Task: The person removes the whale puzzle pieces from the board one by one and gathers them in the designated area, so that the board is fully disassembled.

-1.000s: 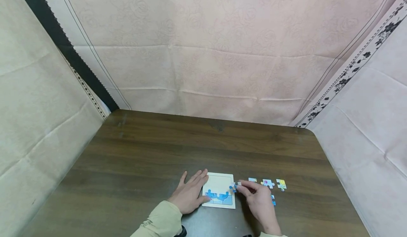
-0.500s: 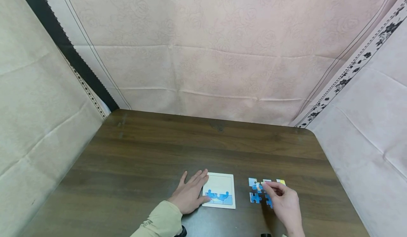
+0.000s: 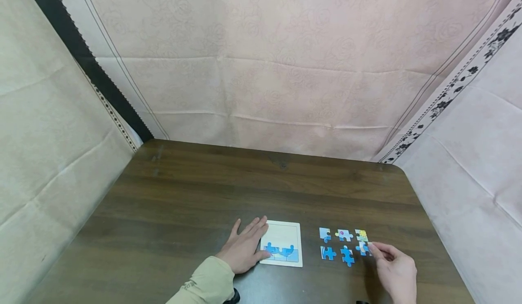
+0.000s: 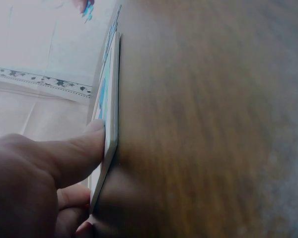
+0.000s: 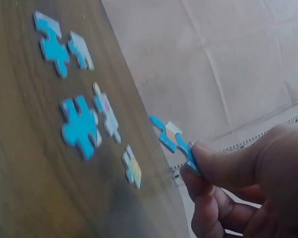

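In the head view, my right hand (image 3: 394, 267) pinches a blue, white and orange jigsaw piece (image 3: 362, 248) by one end, between thumb and fingertips. The right wrist view shows that jigsaw piece (image 5: 172, 138) held above the table. My left hand (image 3: 244, 248) rests with fairly straight fingers on the left side of a white puzzle tray (image 3: 281, 264). Its thumb (image 4: 82, 148) lies on the tray's rim in the left wrist view. Blue pieces (image 3: 290, 255) line the tray's lower part; the upper part is bare. Part of the tray's left edge is hidden under the left hand.
Right of the tray lie several loose jigsaw pieces in two rows, among them a blue one (image 3: 347, 256), a white one with a pink spot (image 3: 344, 235) and a yellow one (image 3: 361, 235). The brown wooden table (image 3: 228, 181) has pale cloth (image 3: 285, 91) hanging around it.
My right hand has moved right with the jigsaw piece, from the tray's right edge, over the loose pieces, to their right end. The left hand has stayed still.
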The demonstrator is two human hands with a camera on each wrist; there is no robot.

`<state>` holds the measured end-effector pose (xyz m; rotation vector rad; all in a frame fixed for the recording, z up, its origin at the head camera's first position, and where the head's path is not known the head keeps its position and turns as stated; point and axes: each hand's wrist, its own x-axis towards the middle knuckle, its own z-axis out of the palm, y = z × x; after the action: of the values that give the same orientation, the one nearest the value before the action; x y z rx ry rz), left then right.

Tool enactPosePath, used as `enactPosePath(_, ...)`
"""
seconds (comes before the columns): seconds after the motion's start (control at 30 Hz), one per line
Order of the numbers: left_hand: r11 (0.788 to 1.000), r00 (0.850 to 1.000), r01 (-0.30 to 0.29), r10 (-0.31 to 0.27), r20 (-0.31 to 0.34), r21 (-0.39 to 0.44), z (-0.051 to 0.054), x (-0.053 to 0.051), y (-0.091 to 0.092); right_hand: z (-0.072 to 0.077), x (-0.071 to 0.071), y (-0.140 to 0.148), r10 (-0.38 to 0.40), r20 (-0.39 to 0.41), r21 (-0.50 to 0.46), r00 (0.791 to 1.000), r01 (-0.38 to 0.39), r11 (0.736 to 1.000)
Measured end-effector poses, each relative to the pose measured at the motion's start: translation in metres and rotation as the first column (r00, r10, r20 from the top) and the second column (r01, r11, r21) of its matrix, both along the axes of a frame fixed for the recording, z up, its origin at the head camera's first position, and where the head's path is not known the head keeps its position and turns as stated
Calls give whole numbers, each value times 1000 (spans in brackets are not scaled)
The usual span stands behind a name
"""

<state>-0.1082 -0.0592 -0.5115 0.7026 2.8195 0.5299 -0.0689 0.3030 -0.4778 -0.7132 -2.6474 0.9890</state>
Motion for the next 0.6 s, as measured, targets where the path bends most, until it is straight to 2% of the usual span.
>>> enactPosePath(0.33, 1000, 1000, 4, -4, 1, -3, 1, 0, 1, -10, 5, 15, -20, 68, 43, 997, 17, 999)
enactPosePath(0.6, 1000, 1000, -3, 3, 12, 2, 2, 0, 0, -16, 6, 19, -15, 108, 35, 994, 12, 999)
